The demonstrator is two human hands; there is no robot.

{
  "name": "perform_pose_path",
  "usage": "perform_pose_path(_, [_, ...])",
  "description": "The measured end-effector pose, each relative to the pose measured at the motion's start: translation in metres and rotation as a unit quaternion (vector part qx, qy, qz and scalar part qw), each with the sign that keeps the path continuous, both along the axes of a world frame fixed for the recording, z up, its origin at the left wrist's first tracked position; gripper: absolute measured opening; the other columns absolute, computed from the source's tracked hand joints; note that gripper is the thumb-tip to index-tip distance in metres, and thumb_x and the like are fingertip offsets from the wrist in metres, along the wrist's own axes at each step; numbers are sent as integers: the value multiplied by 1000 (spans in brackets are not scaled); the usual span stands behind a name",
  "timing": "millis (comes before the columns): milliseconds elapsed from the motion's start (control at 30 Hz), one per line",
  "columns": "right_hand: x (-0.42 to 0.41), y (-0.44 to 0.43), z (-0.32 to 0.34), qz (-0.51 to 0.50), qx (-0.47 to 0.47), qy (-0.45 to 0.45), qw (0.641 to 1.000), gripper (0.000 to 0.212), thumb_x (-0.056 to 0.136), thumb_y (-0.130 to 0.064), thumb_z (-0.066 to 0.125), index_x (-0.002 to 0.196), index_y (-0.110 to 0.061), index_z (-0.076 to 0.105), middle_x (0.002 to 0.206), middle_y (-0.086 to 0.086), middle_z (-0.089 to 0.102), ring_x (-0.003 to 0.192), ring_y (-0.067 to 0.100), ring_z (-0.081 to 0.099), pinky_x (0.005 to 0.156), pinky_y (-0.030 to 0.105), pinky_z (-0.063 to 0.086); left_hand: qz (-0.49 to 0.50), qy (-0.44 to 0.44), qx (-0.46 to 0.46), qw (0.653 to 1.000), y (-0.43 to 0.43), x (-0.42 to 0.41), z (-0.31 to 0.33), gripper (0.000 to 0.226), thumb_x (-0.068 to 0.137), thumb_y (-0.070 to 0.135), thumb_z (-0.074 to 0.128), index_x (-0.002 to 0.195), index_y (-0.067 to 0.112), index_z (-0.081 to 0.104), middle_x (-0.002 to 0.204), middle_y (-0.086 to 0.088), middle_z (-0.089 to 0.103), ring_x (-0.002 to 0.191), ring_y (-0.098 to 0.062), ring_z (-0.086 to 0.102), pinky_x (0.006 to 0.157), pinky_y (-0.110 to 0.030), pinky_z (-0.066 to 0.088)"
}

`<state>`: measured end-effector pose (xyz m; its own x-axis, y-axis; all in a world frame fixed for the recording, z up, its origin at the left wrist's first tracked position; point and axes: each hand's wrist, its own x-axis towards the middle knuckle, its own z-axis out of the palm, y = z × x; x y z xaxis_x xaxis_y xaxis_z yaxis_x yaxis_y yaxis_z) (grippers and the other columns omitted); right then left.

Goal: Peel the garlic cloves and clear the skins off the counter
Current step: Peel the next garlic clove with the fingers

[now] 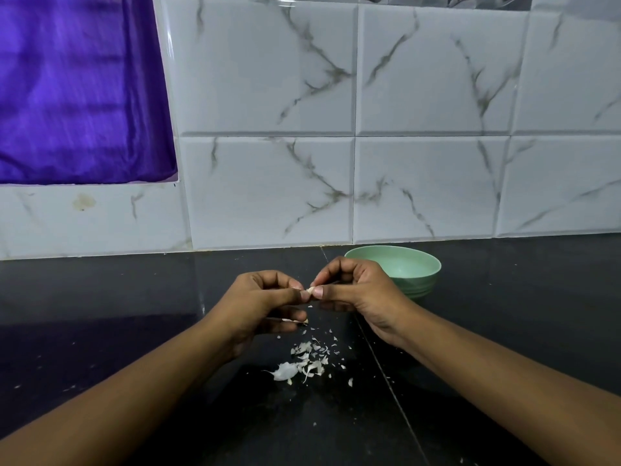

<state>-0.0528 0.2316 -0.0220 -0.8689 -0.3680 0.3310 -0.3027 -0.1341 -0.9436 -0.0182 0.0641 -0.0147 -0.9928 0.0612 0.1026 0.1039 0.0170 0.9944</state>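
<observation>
we've got white marble-look tiles [437, 79] behind a glossy black counter [100, 297], with a purple curtain [77, 89] up top left.

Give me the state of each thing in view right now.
Left hand: pinching the garlic clove.
Right hand: pinching the same garlic clove.
Garlic clove: held between both hands, above the counter.
Skins: scattered on the counter, not cleared.
Bowl: upright on the counter, visible inside bare.
</observation>
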Motion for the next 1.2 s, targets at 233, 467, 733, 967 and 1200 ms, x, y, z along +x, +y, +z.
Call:
perform_pose_path(233, [-1, 1, 1, 27, 8, -3, 1000, 19, 77, 7, 68, 85, -10, 65, 74, 0, 66, 68, 10, 65, 66, 25, 58, 5, 29, 2, 1000, 0, 1, 3, 12, 80, -3, 67, 77, 7, 64, 59, -3, 65, 49, -8, 62, 45, -18, 49])
perform_pose_path(467, [-2, 2, 2, 39, 35, 11, 999, 17, 77, 8, 68, 81, -8, 65, 74, 1, 66, 68, 9, 63, 67, 26, 58, 25, 12, -1, 1000, -3, -1, 2, 7, 84, 3, 65, 80, 9, 67, 66, -4, 68, 49, -9, 62, 44, -19, 48])
perform_pose_path(733, [-6, 11, 11, 15, 130, 45, 990, 13, 81, 3, 68, 85, -8, 64, 71, 5, 65, 65, 11, 65, 61, 24, 55, -8, 107, -380, 919, -21, -3, 12, 11, 88, 25, 66, 90, 27, 76, 85, 3, 74, 74, -7, 67, 57, -25, 54])
perform_pose_path(967, [-9, 13, 10, 25, 129, 9, 991, 7, 86, -1, 64, 88, -8, 64, 77, 7, 70, 66, 13, 68, 63, 25, 56, 44, 192, -430, 881, -19, 2, 14, 19, 58, 37, 87, 57, 26, 71, 70, 5, 66, 67, -11, 62, 70, -38, 51])
perform_pose_path(1200, [-6, 15, 14, 62, 105, -55, 991, 9, 90, -3, 58, 98, -8, 62, 79, 6, 69, 67, 12, 67, 63, 27, 57, -24, 149, -407, 901, -16, 2, 14, 12, 78, 16, 76, 84, 25, 72, 73, 7, 73, 60, -5, 66, 50, -20, 47])
